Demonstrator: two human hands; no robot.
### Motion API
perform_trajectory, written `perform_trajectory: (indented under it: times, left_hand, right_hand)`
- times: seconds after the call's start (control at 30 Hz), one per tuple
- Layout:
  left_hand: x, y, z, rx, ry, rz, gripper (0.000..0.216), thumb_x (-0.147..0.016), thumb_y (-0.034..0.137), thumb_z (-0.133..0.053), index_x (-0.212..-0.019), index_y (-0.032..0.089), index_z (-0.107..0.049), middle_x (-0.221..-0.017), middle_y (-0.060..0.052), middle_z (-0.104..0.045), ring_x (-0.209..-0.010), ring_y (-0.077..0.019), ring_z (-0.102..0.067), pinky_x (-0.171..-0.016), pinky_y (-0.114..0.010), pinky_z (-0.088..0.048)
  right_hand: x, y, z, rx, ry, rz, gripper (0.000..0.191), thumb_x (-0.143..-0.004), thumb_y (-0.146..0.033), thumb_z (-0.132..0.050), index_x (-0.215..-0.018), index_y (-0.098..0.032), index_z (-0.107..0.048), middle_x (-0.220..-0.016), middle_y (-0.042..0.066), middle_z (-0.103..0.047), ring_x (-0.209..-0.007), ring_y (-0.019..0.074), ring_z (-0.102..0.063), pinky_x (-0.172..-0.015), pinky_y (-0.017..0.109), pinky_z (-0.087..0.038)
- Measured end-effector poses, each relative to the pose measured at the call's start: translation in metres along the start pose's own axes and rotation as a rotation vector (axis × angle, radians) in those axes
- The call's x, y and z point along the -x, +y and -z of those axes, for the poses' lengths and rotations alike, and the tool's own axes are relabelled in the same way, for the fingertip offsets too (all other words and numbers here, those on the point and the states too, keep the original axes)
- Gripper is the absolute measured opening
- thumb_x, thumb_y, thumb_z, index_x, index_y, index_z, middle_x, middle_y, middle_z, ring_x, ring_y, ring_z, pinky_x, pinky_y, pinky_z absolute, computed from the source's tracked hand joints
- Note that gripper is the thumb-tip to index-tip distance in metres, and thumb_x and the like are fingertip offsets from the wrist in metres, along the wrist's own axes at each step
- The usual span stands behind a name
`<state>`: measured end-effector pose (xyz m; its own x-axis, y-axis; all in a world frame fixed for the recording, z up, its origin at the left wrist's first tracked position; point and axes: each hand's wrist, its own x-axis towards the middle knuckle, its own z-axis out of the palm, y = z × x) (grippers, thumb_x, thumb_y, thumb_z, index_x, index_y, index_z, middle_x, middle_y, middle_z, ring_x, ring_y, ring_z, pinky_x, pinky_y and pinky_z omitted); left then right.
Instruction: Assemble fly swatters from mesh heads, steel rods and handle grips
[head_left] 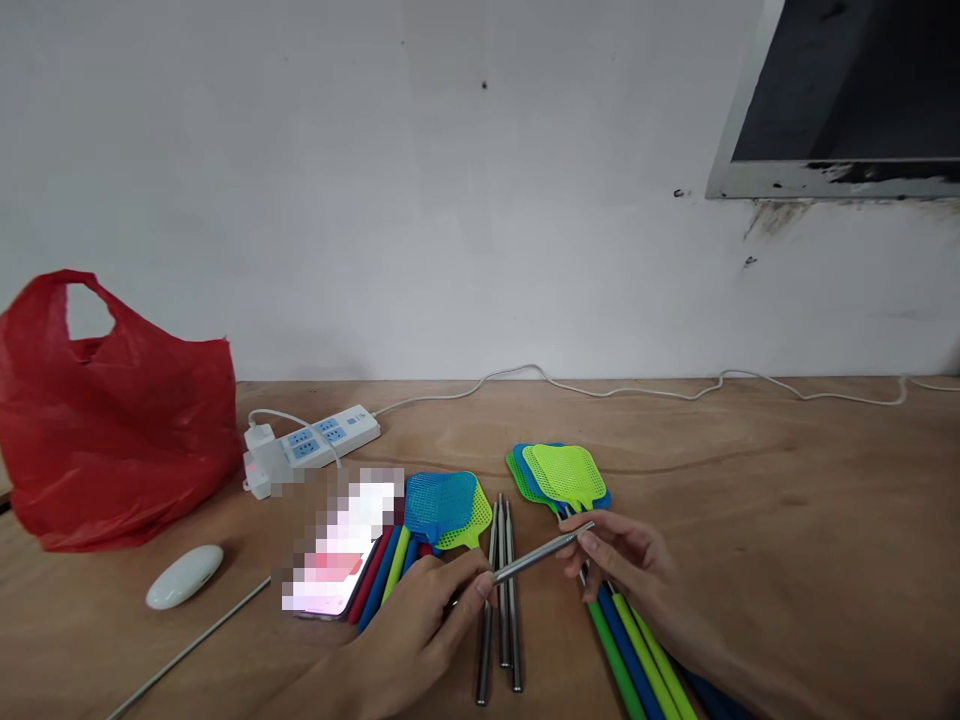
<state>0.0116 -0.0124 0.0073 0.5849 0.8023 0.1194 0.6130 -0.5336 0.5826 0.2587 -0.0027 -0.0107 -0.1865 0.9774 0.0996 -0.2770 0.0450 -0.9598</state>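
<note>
Head view, metal rod (541, 553) held near-horizontal between both hands, tilted up rightward

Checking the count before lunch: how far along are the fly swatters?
Done, it seems: a finished pile with coloured handles and heads lies by the right hand. In hand: both hands hold one metal rod, the left hand at its lower end. Left: three rods on the table, plus loose heads and handles.
</note>
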Motion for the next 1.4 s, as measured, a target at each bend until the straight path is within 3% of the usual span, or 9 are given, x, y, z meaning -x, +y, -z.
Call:
perform_trajectory:
  times: [0.23, 0.43, 0.57, 0.7, 0.83, 0.93, 1.1, 1.23, 1.4]
  left_hand:
    - [0.000, -0.006, 0.005, -0.017, 0.049, -0.106, 0.029, -0.105, 0.032, -0.031, -0.093, 0.023, -0.057, -0.084, -0.002, -0.065, -0.076, -0.0190, -0.062, -0.068, -0.029, -0.042]
    - [0.001, -0.006, -0.001, -0.144, 0.085, -0.199, 0.019, -0.098, 0.021, -0.040, -0.086, 0.021, -0.055, -0.083, -0.004, -0.063, -0.076, -0.0195, -0.060, -0.066, -0.029, -0.042]
    - [0.002, -0.006, -0.001, -0.171, 0.075, -0.225, 0.017, -0.096, 0.018, -0.041, -0.085, 0.021, -0.054, -0.081, -0.004, -0.062, -0.075, -0.0199, -0.059, -0.066, -0.030, -0.042]
    - [0.001, -0.006, 0.001, -0.167, 0.062, -0.240, 0.017, -0.096, 0.019, -0.042, -0.083, 0.021, -0.054, -0.079, -0.004, -0.062, -0.074, -0.0192, -0.058, -0.066, -0.030, -0.041]
    - [0.000, -0.004, 0.000, -0.179, 0.048, -0.238, 0.015, -0.094, 0.017, -0.045, -0.082, 0.020, -0.054, -0.078, -0.003, -0.062, -0.073, -0.0183, -0.058, -0.065, -0.028, -0.041]
    - [0.000, -0.004, -0.001, -0.182, 0.034, -0.241, 0.014, -0.093, 0.017, -0.046, -0.083, 0.020, -0.055, -0.079, -0.004, -0.063, -0.075, -0.0188, -0.058, -0.066, -0.029, -0.041]
    - [0.001, -0.006, -0.003, -0.164, 0.008, -0.222, 0.014, -0.092, 0.014, -0.046, -0.087, 0.020, -0.058, -0.085, -0.004, -0.064, -0.080, -0.0199, -0.059, -0.070, -0.030, -0.044]
    - [0.001, -0.007, -0.001, -0.138, -0.004, -0.213, 0.017, -0.090, 0.010, -0.046, -0.092, 0.021, -0.059, -0.089, -0.004, -0.065, -0.085, -0.0207, -0.060, -0.074, -0.031, -0.045]
    - [0.002, -0.009, -0.002, -0.128, 0.012, -0.219, 0.022, -0.089, 0.008, -0.046, -0.100, 0.021, -0.059, -0.098, -0.005, -0.064, -0.092, -0.0213, -0.061, -0.081, -0.034, -0.049]
  right_hand:
    - [-0.009, -0.009, 0.007, -0.159, 0.235, -0.018, 0.036, -0.068, -0.050, -0.084, -0.077, -0.018, -0.070, -0.065, -0.001, -0.063, -0.051, 0.0097, -0.055, -0.045, 0.019, -0.051]
    - [-0.013, -0.003, 0.013, -0.011, 0.245, -0.036, 0.044, -0.072, -0.057, -0.077, -0.082, -0.019, -0.057, -0.060, -0.001, -0.067, -0.033, 0.0081, -0.049, -0.030, 0.018, -0.041]
    - [-0.014, 0.003, 0.016, 0.084, 0.246, -0.020, 0.054, -0.066, -0.057, -0.081, -0.092, -0.024, -0.048, -0.054, -0.004, -0.067, -0.030, 0.0099, -0.048, -0.027, 0.017, -0.036]
    - [-0.014, 0.005, 0.016, 0.189, 0.247, 0.018, 0.053, -0.066, -0.057, -0.081, -0.087, -0.026, -0.043, -0.051, -0.006, -0.066, -0.028, 0.0106, -0.046, -0.026, 0.015, -0.028]
    - [-0.014, 0.002, 0.017, 0.342, 0.204, 0.087, 0.039, -0.076, -0.057, -0.073, -0.080, -0.023, -0.055, -0.059, -0.001, -0.070, -0.042, 0.0128, -0.054, -0.038, 0.022, -0.040]
    - [-0.012, 0.002, 0.019, 0.546, 0.138, 0.175, 0.029, -0.085, -0.051, -0.066, -0.083, -0.022, -0.069, -0.079, 0.005, -0.074, -0.075, 0.0213, -0.067, -0.069, 0.032, -0.053]
    - [-0.004, 0.007, 0.021, 0.867, -0.054, 0.341, 0.030, -0.089, -0.037, -0.064, -0.118, -0.030, -0.068, -0.117, 0.006, -0.070, -0.115, 0.0285, -0.057, -0.102, 0.047, -0.041]
    - [-0.003, 0.008, 0.022, 0.997, -0.120, 0.460, 0.031, -0.091, -0.028, -0.062, -0.122, -0.031, -0.063, -0.120, 0.006, -0.068, -0.116, 0.0279, -0.055, -0.103, 0.049, -0.039]
    - [-0.006, 0.001, 0.024, 1.154, -0.151, 0.514, 0.007, -0.090, -0.020, -0.059, -0.094, -0.023, -0.064, -0.083, 0.005, -0.065, -0.086, 0.0246, -0.057, -0.078, 0.041, -0.046]
